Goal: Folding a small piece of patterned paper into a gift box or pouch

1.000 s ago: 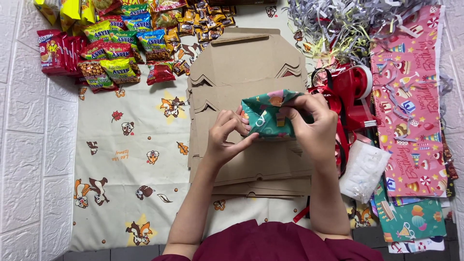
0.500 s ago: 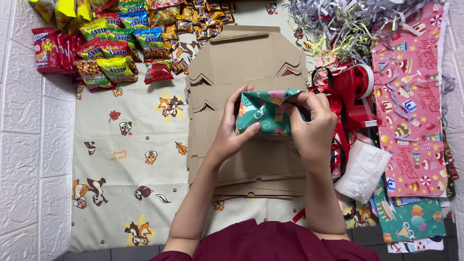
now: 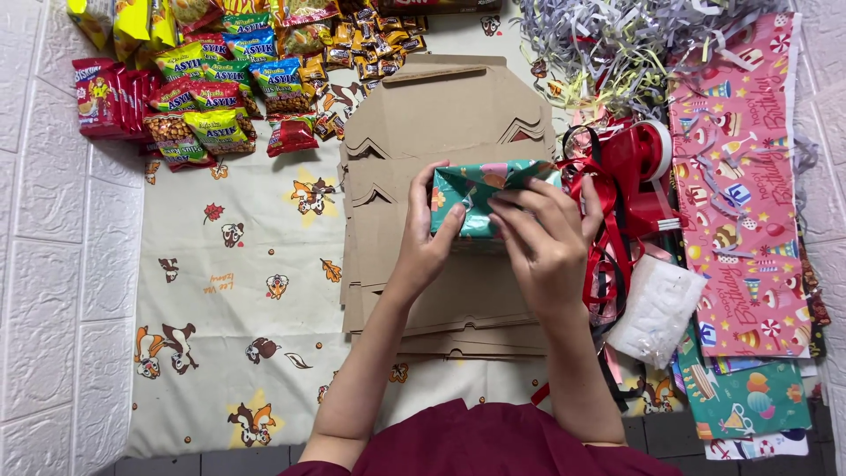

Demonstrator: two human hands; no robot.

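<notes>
Both hands grip the green-wrapped parcel [image 3: 480,198] above the stack of flat cardboard boxes [image 3: 449,123]: left hand [image 3: 429,238] now clasps its left end, right hand [image 3: 546,238] fingers have slid across the top, pressing the paper fold.

Bright, even light from overhead fills the scene; shadows are soft and faint. Glare glints on the snack packets [image 3: 207,84]. Focus is sharp throughout, with little distortion at the edges.

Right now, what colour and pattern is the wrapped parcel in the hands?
Teal-green paper with small orange and pink party motifs on the wrapped parcel; head view shows it.
</notes>
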